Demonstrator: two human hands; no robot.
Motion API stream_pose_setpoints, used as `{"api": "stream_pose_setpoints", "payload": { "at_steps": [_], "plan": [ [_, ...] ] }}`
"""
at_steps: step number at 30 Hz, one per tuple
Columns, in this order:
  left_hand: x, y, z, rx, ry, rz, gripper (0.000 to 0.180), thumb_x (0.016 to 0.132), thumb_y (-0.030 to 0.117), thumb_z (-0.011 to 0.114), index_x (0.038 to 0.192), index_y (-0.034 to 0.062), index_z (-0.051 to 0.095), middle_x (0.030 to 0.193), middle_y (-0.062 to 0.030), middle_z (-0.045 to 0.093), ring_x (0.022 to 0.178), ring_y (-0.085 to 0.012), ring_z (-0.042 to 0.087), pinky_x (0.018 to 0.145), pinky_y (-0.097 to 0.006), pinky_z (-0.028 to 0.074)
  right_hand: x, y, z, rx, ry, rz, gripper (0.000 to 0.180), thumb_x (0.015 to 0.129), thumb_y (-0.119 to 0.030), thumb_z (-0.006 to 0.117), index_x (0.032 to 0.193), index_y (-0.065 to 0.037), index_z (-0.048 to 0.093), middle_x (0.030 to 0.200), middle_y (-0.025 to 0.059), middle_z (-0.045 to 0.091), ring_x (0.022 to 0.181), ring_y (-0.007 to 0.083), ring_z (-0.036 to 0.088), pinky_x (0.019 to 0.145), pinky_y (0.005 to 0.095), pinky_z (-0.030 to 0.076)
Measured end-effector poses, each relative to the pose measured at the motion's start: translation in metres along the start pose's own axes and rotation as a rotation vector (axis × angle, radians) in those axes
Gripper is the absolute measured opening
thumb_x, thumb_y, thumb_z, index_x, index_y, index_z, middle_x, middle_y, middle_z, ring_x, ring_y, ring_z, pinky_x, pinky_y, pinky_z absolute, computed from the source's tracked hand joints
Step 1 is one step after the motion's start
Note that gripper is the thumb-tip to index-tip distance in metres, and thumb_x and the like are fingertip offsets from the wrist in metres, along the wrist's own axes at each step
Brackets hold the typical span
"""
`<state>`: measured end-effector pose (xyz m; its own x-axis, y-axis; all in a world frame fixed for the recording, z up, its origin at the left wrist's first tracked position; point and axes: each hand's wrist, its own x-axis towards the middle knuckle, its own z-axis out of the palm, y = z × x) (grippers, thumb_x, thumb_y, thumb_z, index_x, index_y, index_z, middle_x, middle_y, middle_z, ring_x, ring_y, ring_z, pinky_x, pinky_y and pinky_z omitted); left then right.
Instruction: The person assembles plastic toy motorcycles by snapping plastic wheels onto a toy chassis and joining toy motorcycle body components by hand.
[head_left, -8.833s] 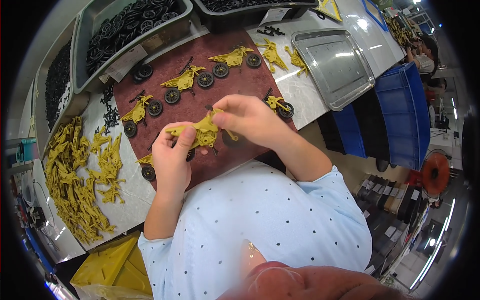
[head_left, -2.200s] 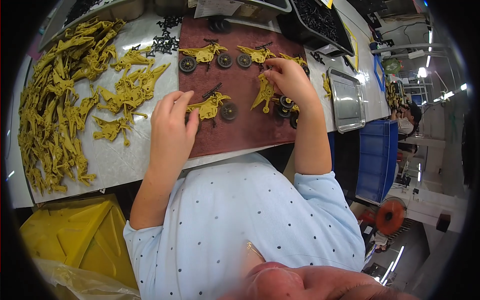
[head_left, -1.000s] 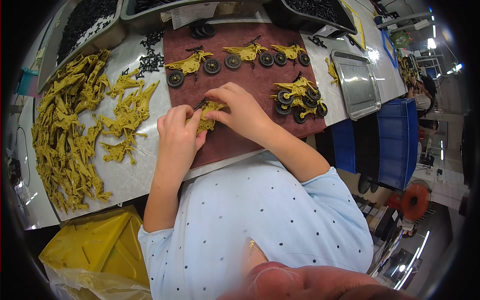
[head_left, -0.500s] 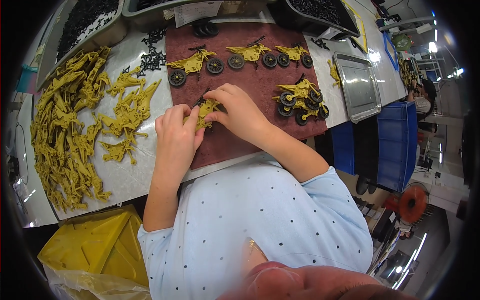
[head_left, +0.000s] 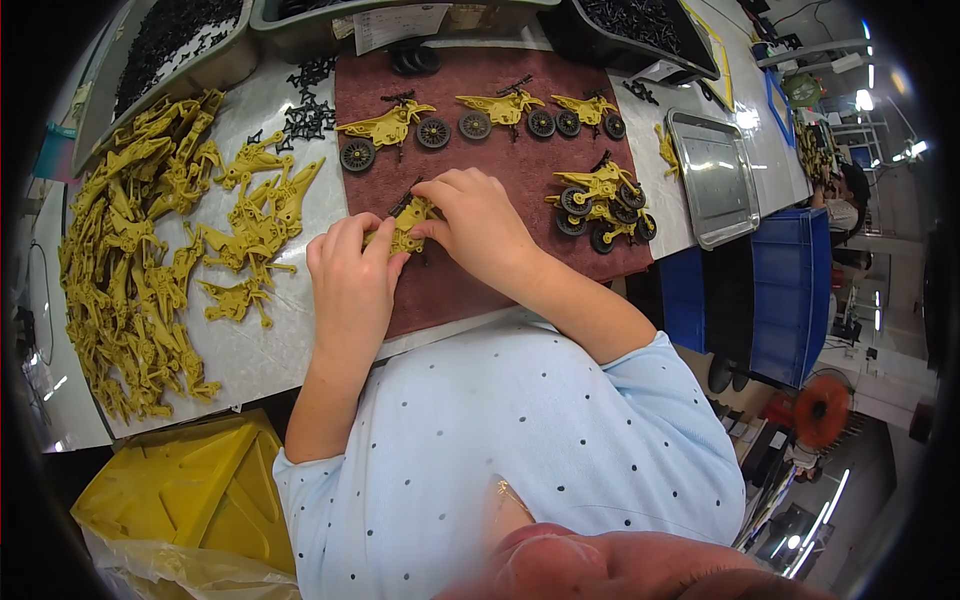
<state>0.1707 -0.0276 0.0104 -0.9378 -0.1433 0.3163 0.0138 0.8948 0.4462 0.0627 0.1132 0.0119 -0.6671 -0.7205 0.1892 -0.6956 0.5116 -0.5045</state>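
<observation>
Both hands meet over the brown mat (head_left: 480,290), near its middle, with a yellow toy bike body (head_left: 408,222) pinched between them. The left hand (head_left: 350,280) grips the body's near end, fingers curled around it and thumb pressed on top. The right hand (head_left: 485,225) closes on the far end from the other side, fingertips bent down onto the part. The body sits just above the mat, partly hidden by the fingers; whether any wheel is on it cannot be told.

Beyond the hands, along the mat's far edge, a row of finished bikes (head_left: 390,128) stands with black wheels. On the mat's right edge lies a small stack of bikes (head_left: 603,200). Left of the mat, on the counter (head_left: 270,350), loose yellow frames (head_left: 150,250) are spread in a wide heap. Right of the mat is a metal tray (head_left: 712,175).
</observation>
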Motion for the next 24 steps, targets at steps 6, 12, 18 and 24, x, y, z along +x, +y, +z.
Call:
{"api": "stream_pose_setpoints", "payload": {
  "at_steps": [6,12,18,24],
  "plan": [
    [-0.0023,0.0014,0.0027,-0.014,-0.004,0.013,0.038,0.069,0.010,0.075,0.105,0.0008,0.065,0.100,-0.0076,0.057,0.097,-0.0229,0.054,0.088,-0.039,0.037,-0.0012,-0.0004,-0.0009,-0.006,-0.018,0.013,0.036,0.075,-0.023,0.072,0.106,-0.006,0.064,0.101,0.0075,0.062,0.098,0.0281,0.054,0.086,0.0388,0.041],
    [-0.0017,0.0009,0.0054,-0.004,0.002,0.016,0.039,0.069,0.010,0.074,0.106,0.0009,0.065,0.100,-0.0077,0.057,0.097,-0.0226,0.055,0.087,-0.039,0.037,-0.0014,0.0015,0.0018,-0.013,-0.021,0.019,0.036,0.075,-0.022,0.072,0.107,-0.007,0.064,0.101,0.0064,0.061,0.099,0.0263,0.053,0.087,0.0378,0.039],
    [-0.0015,0.0004,0.0065,-0.004,0.002,0.005,0.039,0.069,0.010,0.074,0.106,0.0011,0.065,0.102,-0.0084,0.059,0.097,-0.0229,0.055,0.087,-0.039,0.038,-0.0004,-0.0020,0.0000,0.051,-0.038,0.089,0.046,0.072,-0.026,0.076,0.109,-0.005,0.059,0.102,0.0097,0.060,0.099,0.0302,0.053,0.087,0.0406,0.040],
    [-0.0017,0.0049,0.0032,0.029,-0.008,-0.003,0.038,0.069,0.010,0.074,0.105,0.0004,0.064,0.101,-0.0085,0.063,0.094,-0.0238,0.058,0.086,-0.039,0.039,0.0054,-0.0042,-0.0025,0.085,-0.109,0.173,0.063,0.066,-0.023,0.081,0.114,0.004,0.051,0.109,0.0175,0.060,0.104,0.0350,0.055,0.089,0.0408,0.044]
  ]
}}
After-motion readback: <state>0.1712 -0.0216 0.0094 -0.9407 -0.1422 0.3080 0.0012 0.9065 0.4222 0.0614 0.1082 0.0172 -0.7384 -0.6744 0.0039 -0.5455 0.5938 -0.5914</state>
